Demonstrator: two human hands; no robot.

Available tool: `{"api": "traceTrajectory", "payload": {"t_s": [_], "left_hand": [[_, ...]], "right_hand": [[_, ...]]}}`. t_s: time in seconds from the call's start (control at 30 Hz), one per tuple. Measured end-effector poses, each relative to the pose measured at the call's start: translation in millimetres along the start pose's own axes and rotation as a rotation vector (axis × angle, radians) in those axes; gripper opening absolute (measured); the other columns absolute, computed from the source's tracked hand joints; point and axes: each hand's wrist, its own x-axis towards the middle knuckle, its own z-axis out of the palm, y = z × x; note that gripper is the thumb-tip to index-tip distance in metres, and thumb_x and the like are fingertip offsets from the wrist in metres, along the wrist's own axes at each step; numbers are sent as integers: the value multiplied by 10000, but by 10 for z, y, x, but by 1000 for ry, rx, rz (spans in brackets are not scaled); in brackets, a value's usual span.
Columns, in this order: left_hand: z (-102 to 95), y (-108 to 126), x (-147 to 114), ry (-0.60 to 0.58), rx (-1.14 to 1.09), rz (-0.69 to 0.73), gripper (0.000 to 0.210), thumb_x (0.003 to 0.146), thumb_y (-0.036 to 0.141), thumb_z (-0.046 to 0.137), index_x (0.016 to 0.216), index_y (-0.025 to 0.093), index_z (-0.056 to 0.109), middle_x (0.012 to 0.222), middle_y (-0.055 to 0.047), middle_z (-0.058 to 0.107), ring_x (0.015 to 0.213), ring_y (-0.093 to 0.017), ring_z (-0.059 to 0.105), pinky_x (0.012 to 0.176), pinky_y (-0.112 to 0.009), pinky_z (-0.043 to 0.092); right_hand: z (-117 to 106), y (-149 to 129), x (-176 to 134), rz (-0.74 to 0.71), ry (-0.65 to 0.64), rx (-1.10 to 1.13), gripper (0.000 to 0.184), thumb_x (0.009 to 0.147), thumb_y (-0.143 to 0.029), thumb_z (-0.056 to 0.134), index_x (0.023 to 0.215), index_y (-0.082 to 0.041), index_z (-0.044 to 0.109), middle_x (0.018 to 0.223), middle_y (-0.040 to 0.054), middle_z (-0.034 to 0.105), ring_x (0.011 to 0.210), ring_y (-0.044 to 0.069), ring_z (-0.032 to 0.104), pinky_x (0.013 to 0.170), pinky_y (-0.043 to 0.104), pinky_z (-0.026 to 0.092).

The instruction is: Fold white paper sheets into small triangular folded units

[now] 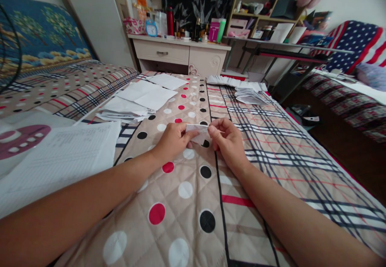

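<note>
A small piece of folded white paper (197,128) is held up between my two hands, just over the quilted bedspread (181,235). My left hand (171,140) pinches its left end, with the thumb lying across the near face. At the right end, my right hand (226,142) grips the paper's corner between thumb and curled fingers. Loose white paper sheets (147,95) lie in an uneven pile beyond my left hand. Farther off on the right sits a stack of folded papers (249,95), beside a long row of folded white paper (233,83).
Printed sheets (72,158) and a clear plastic bag with a purple print (24,140) lie at the left. A dresser (163,52) with bottles and boxes stands past the bed's far end. A grey-topped desk (289,48) is at the back right, above a dark floor (340,154).
</note>
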Motion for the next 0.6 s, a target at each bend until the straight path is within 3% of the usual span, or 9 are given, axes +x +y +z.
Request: {"api": "traceTrajectory", "payload": {"t_s": [0.07, 0.2, 0.3, 0.4, 0.47, 0.6], "left_hand": [[0, 6, -7, -31, 5, -24, 261, 824, 359, 657, 670, 150, 629, 452, 28, 577, 394, -99, 532, 406, -182, 385], [-13, 9, -10, -45, -25, -51, 293, 730, 377, 749, 624, 140, 615, 455, 38, 550, 380, -79, 483, 369, -174, 327], [-18, -6, 25, 45, -155, -28, 289, 647, 353, 811, 701, 132, 633, 621, 4, 659, 508, -106, 586, 441, -180, 426], [-13, -37, 73, 100, -298, -7, 403, 594, 281, 842, 916, 134, 650, 859, -44, 736, 704, -159, 683, 608, -232, 544], [-11, -60, 92, 130, -313, 26, 455, 601, 244, 835, 1001, 136, 648, 907, -52, 742, 770, -169, 695, 677, -250, 559], [-24, -84, 86, 203, -129, 139, 210, 729, 263, 749, 892, 137, 710, 797, -33, 727, 687, -141, 656, 614, -230, 522]], "right_hand": [[8, 6, 7, -16, -40, -14, 313, 772, -452, 716, 918, -199, 602, 742, -26, 583, 476, 65, 442, 416, 202, 351], [24, 5, -2, 25, -109, -73, 243, 811, -398, 676, 737, -174, 617, 571, -33, 541, 428, 79, 454, 397, 211, 339], [23, 24, 3, 58, -99, -34, 228, 809, -381, 674, 742, -173, 612, 566, -27, 577, 427, 95, 531, 411, 209, 380], [23, 69, 29, 108, -95, 57, 212, 790, -372, 684, 774, -177, 602, 594, -13, 631, 475, 116, 609, 466, 211, 444], [27, 104, 47, 158, -104, 102, 209, 774, -365, 687, 783, -183, 583, 621, -1, 658, 523, 136, 651, 488, 213, 459], [32, 149, 58, 157, -114, -14, 180, 779, -332, 676, 761, -189, 568, 669, 20, 671, 618, 158, 662, 526, 234, 459]]}}
